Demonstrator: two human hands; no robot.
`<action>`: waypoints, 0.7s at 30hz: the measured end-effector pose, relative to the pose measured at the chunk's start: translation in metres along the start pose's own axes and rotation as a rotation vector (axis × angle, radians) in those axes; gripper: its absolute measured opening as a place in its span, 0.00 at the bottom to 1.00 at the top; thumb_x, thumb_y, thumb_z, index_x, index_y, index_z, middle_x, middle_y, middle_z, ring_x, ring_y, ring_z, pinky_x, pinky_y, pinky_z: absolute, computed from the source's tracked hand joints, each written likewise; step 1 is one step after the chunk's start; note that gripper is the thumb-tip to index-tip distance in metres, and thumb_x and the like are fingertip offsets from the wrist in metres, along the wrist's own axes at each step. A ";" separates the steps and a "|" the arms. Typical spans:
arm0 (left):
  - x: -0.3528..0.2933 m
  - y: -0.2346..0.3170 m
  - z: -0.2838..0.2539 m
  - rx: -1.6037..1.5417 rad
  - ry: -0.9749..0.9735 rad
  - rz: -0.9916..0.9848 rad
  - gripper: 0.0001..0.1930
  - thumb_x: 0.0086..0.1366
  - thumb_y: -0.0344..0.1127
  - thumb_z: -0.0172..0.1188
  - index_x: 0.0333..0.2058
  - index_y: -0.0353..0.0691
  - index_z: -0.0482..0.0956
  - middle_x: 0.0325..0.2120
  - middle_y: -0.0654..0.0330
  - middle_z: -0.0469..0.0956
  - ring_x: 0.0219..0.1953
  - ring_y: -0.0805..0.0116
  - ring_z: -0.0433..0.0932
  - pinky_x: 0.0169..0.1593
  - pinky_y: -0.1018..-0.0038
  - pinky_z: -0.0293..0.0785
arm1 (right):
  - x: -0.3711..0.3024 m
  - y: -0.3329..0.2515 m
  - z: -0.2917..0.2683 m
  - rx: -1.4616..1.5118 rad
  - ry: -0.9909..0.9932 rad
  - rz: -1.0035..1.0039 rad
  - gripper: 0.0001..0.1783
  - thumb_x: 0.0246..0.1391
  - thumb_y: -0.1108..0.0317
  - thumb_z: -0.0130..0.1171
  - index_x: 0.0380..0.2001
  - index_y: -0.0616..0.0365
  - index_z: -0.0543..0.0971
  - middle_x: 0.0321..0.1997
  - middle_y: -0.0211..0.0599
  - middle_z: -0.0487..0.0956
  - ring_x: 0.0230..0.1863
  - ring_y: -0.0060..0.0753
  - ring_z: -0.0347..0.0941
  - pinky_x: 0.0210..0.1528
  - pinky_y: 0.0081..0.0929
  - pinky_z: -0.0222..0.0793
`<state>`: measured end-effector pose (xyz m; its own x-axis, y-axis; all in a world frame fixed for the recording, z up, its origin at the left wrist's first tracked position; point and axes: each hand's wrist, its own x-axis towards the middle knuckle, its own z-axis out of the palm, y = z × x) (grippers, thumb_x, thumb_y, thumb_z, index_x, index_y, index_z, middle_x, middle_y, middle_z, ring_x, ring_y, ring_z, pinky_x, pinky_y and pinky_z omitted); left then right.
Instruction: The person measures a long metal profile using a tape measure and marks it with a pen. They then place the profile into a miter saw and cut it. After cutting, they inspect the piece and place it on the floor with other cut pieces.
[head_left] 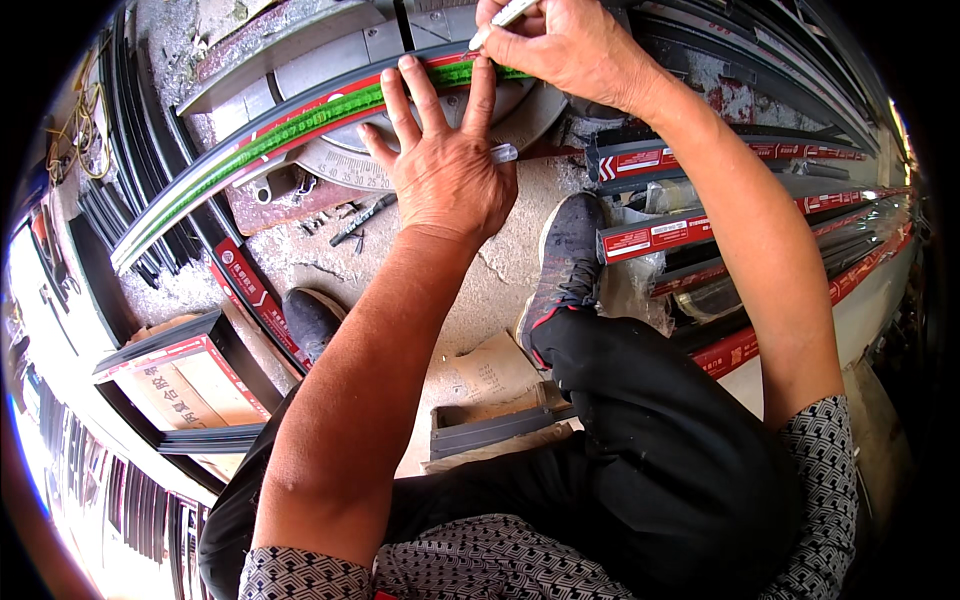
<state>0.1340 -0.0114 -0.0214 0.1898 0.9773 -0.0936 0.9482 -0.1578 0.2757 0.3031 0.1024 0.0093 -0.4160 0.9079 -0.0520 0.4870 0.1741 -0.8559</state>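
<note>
A long dark profile strip with a red label band lies across the saw table. On it rests a green measuring tape blade, curving down to the left. My left hand lies over both with fingers spread, fingertips pressing on the blade and strip. A small clear-ended piece pokes out beside that palm; its rest is hidden, and so is my thumb. My right hand pinches a white marker pen, its tip down at the strip's top edge close to my left index finger.
Below the strip is the round metal base with a degree scale. Bundled profiles with red labels lie at right, more dark profiles at left. A framed carton stands lower left. A black pen-like tool lies on the floor near my shoes.
</note>
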 end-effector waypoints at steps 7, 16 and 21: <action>0.000 0.000 0.000 0.007 -0.004 -0.002 0.51 0.58 0.49 0.67 0.77 0.67 0.49 0.75 0.31 0.41 0.78 0.28 0.39 0.67 0.21 0.46 | 0.000 -0.001 -0.001 -0.013 0.009 0.010 0.10 0.56 0.66 0.67 0.37 0.61 0.79 0.32 0.40 0.83 0.36 0.31 0.82 0.40 0.31 0.77; 0.000 0.000 -0.002 0.016 -0.011 -0.003 0.51 0.58 0.49 0.67 0.77 0.66 0.50 0.75 0.31 0.41 0.78 0.29 0.39 0.67 0.22 0.46 | 0.000 -0.002 -0.001 -0.015 0.009 0.011 0.10 0.56 0.66 0.66 0.37 0.61 0.79 0.32 0.41 0.83 0.35 0.32 0.82 0.40 0.31 0.77; 0.000 0.001 -0.001 0.014 -0.014 -0.006 0.51 0.58 0.49 0.68 0.77 0.66 0.50 0.75 0.31 0.41 0.78 0.29 0.39 0.68 0.22 0.46 | -0.001 -0.001 -0.001 -0.015 0.009 0.011 0.10 0.56 0.66 0.66 0.36 0.61 0.79 0.31 0.40 0.83 0.35 0.32 0.81 0.40 0.31 0.77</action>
<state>0.1346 -0.0112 -0.0201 0.1880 0.9761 -0.1086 0.9527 -0.1544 0.2616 0.3041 0.1017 0.0110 -0.4037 0.9131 -0.0569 0.5029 0.1695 -0.8476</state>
